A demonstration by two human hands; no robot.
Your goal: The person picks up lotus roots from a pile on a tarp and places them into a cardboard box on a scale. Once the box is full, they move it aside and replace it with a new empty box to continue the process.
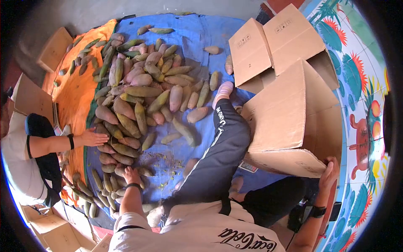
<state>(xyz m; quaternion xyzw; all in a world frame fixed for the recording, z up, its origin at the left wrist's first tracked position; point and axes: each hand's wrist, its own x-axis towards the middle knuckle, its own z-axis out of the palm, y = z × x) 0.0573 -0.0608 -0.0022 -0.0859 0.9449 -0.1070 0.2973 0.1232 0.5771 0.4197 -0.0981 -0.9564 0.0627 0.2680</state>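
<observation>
A large heap of long, thick pink-and-green root vegetables [140,91] lies on a blue tarp [197,35]. My left hand [132,176] reaches down at the heap's near edge, fingers apart and touching a pinkish vegetable [119,170]. It has not closed around one. On the far right, my right hand [328,173] grips the near lower corner of an open cardboard box [277,111], fingers around its edge. The box is tilted on its side beside my bent leg; its inside is mostly hidden.
Another person's hand [91,137] lies flat against the heap's left side. Two more cardboard boxes [289,35] stand behind mine. An orange tarp [77,98] with smaller vegetables borders the left. A painted tile wall [357,84] rises on the right.
</observation>
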